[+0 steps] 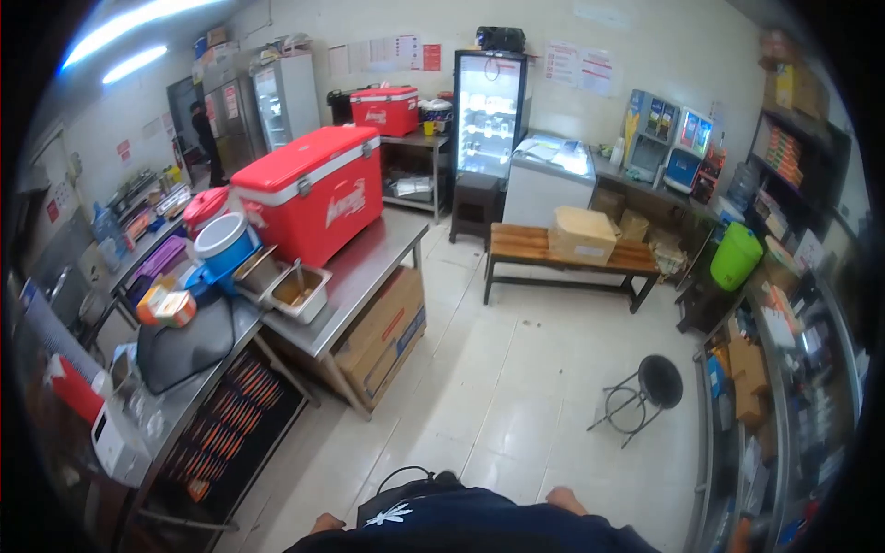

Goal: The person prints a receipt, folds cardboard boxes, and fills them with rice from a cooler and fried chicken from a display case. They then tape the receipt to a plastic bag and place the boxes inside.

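At the bottom edge, my left hand (327,523) shows beside my dark shirt, left of its white print. My right hand (565,500) appears on the other side of my body, over the tiled floor. Only a small part of each hand is visible, and the fingers are too hidden to read. No object shows at either hand. Left of my left hand stands a steel table (244,327) with a black tray (189,346) on it. Ahead to the right of my right hand is a round black stool (660,382).
A large red cooler (318,194) and a metal food pan (298,293) sit on a steel table. Ahead, a wooden bench (521,244) bears a cardboard box (584,235). Shelves (779,387) line the right side. A person (205,138) stands far left.
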### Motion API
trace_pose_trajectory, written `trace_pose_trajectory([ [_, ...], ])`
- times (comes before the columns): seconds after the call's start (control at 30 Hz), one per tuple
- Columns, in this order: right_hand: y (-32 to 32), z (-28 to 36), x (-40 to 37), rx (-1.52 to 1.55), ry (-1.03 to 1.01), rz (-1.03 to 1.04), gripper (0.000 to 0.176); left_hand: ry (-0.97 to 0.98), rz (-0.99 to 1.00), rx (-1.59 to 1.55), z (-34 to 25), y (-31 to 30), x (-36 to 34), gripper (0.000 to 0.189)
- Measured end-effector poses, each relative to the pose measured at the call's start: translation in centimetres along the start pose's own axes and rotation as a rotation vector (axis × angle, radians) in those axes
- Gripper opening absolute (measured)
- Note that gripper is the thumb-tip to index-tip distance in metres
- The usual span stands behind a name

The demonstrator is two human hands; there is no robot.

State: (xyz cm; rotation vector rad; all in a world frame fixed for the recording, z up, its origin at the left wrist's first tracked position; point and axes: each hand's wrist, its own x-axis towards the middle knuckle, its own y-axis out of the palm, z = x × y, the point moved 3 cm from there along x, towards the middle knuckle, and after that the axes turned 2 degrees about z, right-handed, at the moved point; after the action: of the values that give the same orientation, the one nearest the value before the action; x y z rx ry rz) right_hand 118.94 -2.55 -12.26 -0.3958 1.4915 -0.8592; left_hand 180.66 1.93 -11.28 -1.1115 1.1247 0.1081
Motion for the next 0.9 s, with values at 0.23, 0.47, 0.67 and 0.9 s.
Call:
trace_pose_trajectory([
  [0.23,-6.7,-7.2,4.8,0.423,0.187,-0.161,0.026,0.667,-0.182,0.309,-39.7,-14.9,9.8,0.039],
  [0.47,-16.6,-9.6,17.8,0.240,0.293,0.068,0.023,1.091,-0.271,-0.139,-69.7,-23.3,4.0,0.035],
  [0.67,-36.9,-11.8,39.2,0.053,0.132,0.084,0.027,0.884,-0.184,-0.066,-72.2,-22.5,9.1,0.033],
  [0.9,-72.0,0.5,61.8,0.154,-0.034,-0.617,0.020,0.551,-0.158,-1.297,-75.5,-28.0,11.5,0.020],
])
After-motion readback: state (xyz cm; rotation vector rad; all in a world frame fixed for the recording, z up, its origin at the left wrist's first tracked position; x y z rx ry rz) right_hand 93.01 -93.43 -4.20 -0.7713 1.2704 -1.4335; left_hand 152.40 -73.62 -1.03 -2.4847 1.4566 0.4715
